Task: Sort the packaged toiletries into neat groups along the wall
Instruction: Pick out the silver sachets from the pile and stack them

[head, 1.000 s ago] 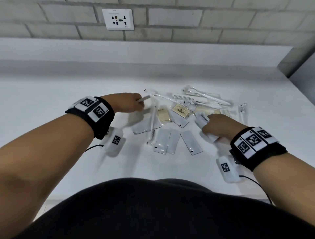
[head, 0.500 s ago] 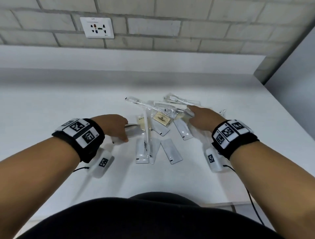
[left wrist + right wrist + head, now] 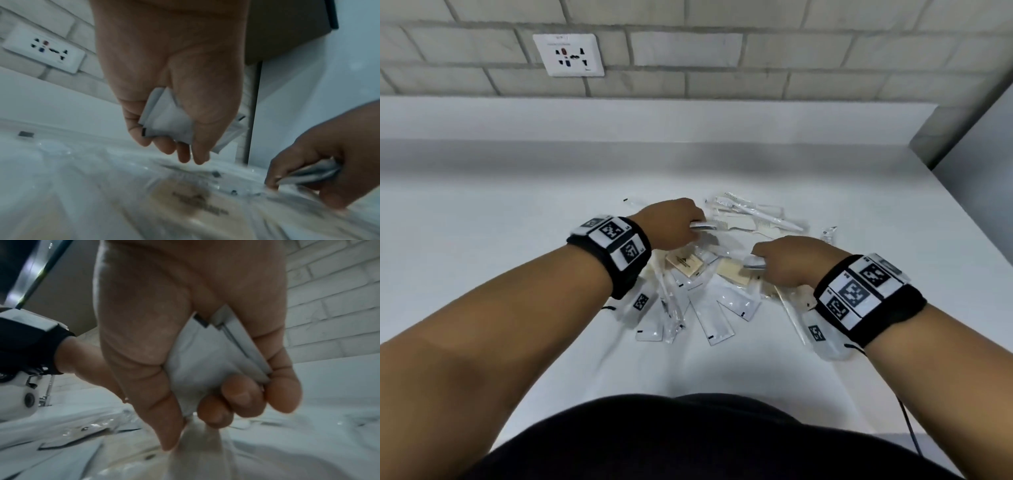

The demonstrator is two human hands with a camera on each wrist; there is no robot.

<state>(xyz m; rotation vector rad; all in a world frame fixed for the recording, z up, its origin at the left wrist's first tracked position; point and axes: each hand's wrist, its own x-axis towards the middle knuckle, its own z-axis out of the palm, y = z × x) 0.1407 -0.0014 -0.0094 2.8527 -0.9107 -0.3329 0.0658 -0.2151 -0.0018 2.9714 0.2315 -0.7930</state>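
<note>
white table under a grey brick wall with a white power socket on it. left hand is clenched round a few white sachets, thumb on top, fingers curled under; its grip hangs over the far left part of the toiletry pile. right hand also grips a small stack of white sachets, pinched between thumb and curled fingers, low over the right side of the pile, fingertips about at the packets below; contact not clear, wrist views blurred.

just ahead of the left grip: wrapped combs and, further toward the wall, clear-wrapped toothbrushes. a thin wrapped stick pokes out left of that grip. between the two grips, slightly nearer the body: beige labelled packet and a second beige packet just under the right grip. nearer the body than both grips: loose white flat sachets fanned on the table, some overlapping, plus a long clear-wrapped item under the left wrist. small clear packet lies apart, right of the right grip, toward the wall. everything sits mid-table, well apart from the wall. both wrists wear black bands with marker tags.
</note>
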